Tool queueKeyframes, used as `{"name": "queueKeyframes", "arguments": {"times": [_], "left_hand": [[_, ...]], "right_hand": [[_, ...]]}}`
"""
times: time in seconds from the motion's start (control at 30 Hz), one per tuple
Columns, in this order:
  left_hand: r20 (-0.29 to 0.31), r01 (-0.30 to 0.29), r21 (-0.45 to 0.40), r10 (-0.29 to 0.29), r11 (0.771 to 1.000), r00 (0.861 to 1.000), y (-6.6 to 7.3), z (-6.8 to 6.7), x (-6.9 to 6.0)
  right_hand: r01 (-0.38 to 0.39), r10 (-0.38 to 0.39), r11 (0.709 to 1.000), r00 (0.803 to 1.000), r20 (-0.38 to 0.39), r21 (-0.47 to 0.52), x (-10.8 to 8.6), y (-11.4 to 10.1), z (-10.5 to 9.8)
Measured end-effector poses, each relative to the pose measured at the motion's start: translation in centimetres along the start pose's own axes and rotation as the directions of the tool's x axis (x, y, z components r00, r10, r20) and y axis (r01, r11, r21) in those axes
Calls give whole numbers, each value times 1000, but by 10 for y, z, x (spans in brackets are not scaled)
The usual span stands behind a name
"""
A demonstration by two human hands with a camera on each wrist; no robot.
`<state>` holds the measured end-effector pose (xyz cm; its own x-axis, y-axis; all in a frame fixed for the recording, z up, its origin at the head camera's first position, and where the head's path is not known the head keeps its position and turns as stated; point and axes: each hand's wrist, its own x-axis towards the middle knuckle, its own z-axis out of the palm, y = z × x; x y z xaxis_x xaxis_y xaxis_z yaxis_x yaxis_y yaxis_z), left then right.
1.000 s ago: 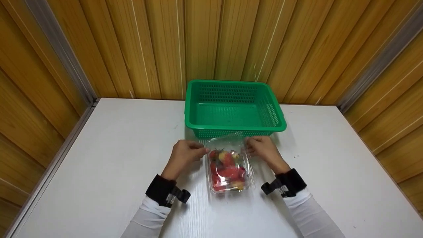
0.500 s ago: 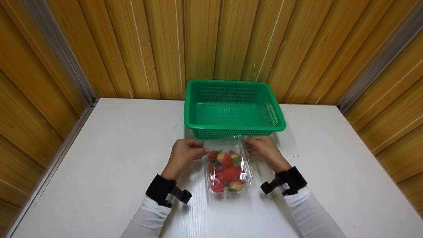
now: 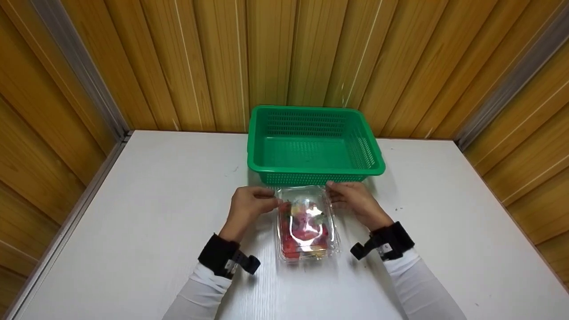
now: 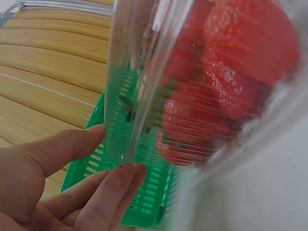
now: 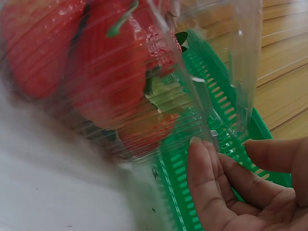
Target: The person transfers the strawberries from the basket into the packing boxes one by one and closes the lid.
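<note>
A clear plastic clamshell box [image 3: 306, 222] of strawberries [image 3: 291, 249] sits on the white table, in front of the green basket. At its far left corner, my left hand [image 3: 250, 204] pinches the rim between thumb and fingers. My right hand [image 3: 354, 200] holds the far right corner the same way. In the right wrist view, the thumb is at the lid edge [image 5: 243, 115] and the fingertips [image 5: 197, 149] are at the base rim, with a small gap between lid and base. The left wrist view shows strawberries [image 4: 195, 110] through the ribbed side wall.
The green basket [image 3: 316, 170] stands just beyond the box, near the wood-panelled wall [image 3: 266, 53]. White table surface [image 3: 146, 200] extends to both sides. Black straps with small cameras are on both wrists [image 3: 218, 255].
The lid's far edge has come down toward the box, and bright glare now lies across its top. Both hands keep nearly the same places at the far corners.
</note>
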<state>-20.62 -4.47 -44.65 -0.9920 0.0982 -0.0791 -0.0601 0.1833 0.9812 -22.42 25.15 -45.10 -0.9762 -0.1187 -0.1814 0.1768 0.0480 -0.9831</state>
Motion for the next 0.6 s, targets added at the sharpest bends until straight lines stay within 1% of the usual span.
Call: {"name": "queueKeyframes", "arguments": {"times": [0.1, 0.17, 0.4, 0.6], "left_hand": [[0, -4, 9, 4, 1000, 1000, 0, 1, 0], [-2, 1, 10, -1, 1000, 1000, 1, 1, -1], [-10, -57, 1, 57, 998, 998, 0, 4, -1], [-15, -68, 3, 68, 998, 998, -1, 5, 0]], "right_hand": [[-13, 13, 1000, 1000, -3, 6, 1, 1, 0], [-6, 6, 1000, 1000, 2, -3, 1, 1, 0], [43, -43, 996, 999, 6, -84, 1, 5, 0], [59, -57, 994, 998, 22, -87, 3, 8, 1]]}}
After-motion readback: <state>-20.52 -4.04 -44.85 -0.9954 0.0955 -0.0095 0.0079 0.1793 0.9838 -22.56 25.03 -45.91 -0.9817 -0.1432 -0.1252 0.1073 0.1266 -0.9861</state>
